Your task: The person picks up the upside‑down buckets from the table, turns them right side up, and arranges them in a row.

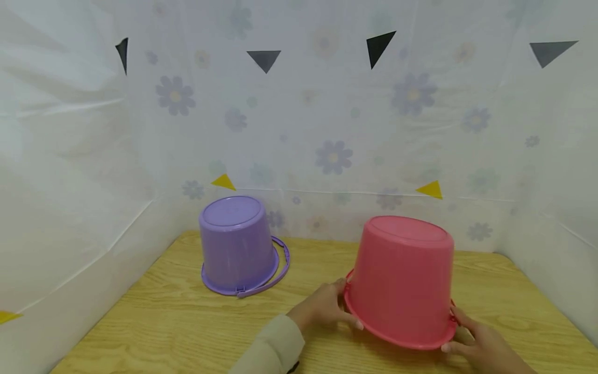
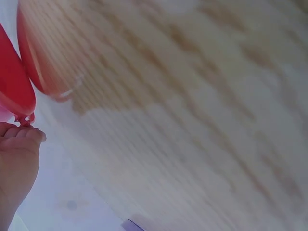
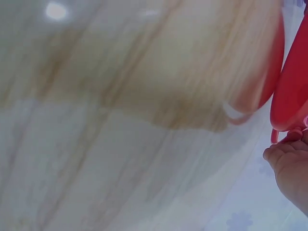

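Note:
A red bucket (image 1: 404,285) stands upside down at the right of the table, its base facing up. My left hand (image 1: 324,306) holds its rim on the left side, thumb in front and fingers behind. On the right side of the rim, my right hand (image 1: 486,343) grips near the handle joint. In the left wrist view the red rim (image 2: 14,82) shows above my fingers, close to the tabletop. The right wrist view has the rim (image 3: 288,101) beside my curled fingers. Whether the rim touches the table all round, I cannot tell.
A purple bucket (image 1: 238,249) sits upside down at the back left, its purple handle (image 1: 286,259) lying out to the right on the wood-grain table (image 1: 177,322). White sheeting (image 1: 299,130) with flower prints and triangle stickers encloses the back and sides.

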A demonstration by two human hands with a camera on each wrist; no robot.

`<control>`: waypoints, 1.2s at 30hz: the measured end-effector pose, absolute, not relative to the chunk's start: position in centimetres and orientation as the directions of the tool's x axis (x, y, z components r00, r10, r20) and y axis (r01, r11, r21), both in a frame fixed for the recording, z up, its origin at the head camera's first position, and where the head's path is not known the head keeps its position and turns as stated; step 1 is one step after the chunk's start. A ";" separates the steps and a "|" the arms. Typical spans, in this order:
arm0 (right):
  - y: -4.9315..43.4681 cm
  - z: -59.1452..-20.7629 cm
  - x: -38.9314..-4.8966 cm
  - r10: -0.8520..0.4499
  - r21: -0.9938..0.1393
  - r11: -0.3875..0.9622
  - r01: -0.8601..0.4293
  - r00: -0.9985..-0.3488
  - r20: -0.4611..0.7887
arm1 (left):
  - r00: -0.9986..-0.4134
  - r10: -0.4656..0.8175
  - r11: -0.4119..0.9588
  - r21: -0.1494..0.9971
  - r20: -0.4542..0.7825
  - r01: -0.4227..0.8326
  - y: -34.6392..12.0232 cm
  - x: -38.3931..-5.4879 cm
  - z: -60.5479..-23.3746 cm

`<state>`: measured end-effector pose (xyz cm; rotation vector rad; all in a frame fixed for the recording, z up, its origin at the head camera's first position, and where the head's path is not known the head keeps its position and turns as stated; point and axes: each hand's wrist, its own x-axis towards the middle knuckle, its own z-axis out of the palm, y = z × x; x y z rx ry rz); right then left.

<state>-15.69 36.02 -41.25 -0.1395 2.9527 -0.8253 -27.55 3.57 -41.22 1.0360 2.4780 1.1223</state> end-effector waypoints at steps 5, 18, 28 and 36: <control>36.2 -40.7 -15.5 -0.089 -0.509 0.858 -0.072 -0.996 -0.010 | -0.717 0.693 0.378 0.811 0.071 0.446 3.6 -27.6 -40.9; 35.0 -39.4 -16.0 0.113 -0.576 0.818 -0.004 -0.979 0.168 | -0.856 0.503 0.331 0.887 0.123 0.323 4.5 -27.2 -40.1; 34.7 -39.2 -16.0 0.231 -0.682 0.730 0.046 -0.956 0.183 | -0.873 0.448 0.233 0.918 0.192 0.322 5.3 -26.7 -39.4; 34.9 -39.4 -15.9 0.269 -0.720 0.692 0.048 -0.943 0.196 | -0.851 0.444 0.173 0.905 0.280 0.388 5.6 -26.7 -39.3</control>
